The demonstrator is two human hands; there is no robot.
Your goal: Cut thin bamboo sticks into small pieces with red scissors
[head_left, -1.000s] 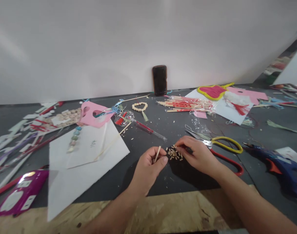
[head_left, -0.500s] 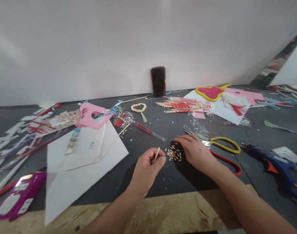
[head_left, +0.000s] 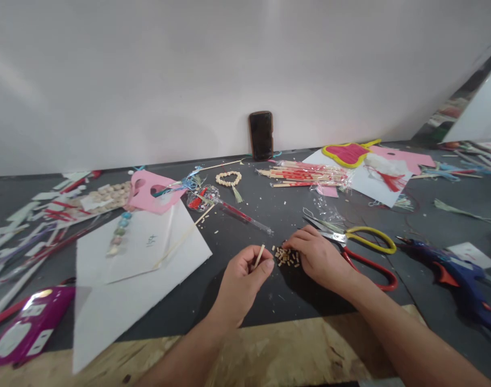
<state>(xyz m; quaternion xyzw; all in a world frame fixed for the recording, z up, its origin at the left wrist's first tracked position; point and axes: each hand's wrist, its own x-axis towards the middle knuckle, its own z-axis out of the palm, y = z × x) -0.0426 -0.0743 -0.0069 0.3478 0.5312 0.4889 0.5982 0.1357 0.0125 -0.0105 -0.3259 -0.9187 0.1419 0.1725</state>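
Note:
My left hand (head_left: pixel 245 277) is closed, pinching a short pale wooden stick (head_left: pixel 260 255) upright between thumb and fingers. Just to its right lies a small pile of cut wooden stick pieces (head_left: pixel 286 256) on the dark table (head_left: pixel 269 215). My right hand (head_left: pixel 318 257) rests palm down beside that pile, its curled fingertips touching the pieces; I cannot make out whether they hold one. Scissors with yellow and red handles (head_left: pixel 364 248) lie right behind my right hand.
White paper sheets (head_left: pixel 136 258) lie left. A bead ring (head_left: pixel 229 179), a bag of sticks (head_left: pixel 304 173), a phone (head_left: pixel 260 134) against the wall, pink paper cutouts (head_left: pixel 150 191), a blue glue gun (head_left: pixel 455 271) and a purple packet (head_left: pixel 25 330) surround the hands.
My right hand has slid back toward me along the pile of pieces and curled its fingers. My left hand keeps the stick almost still.

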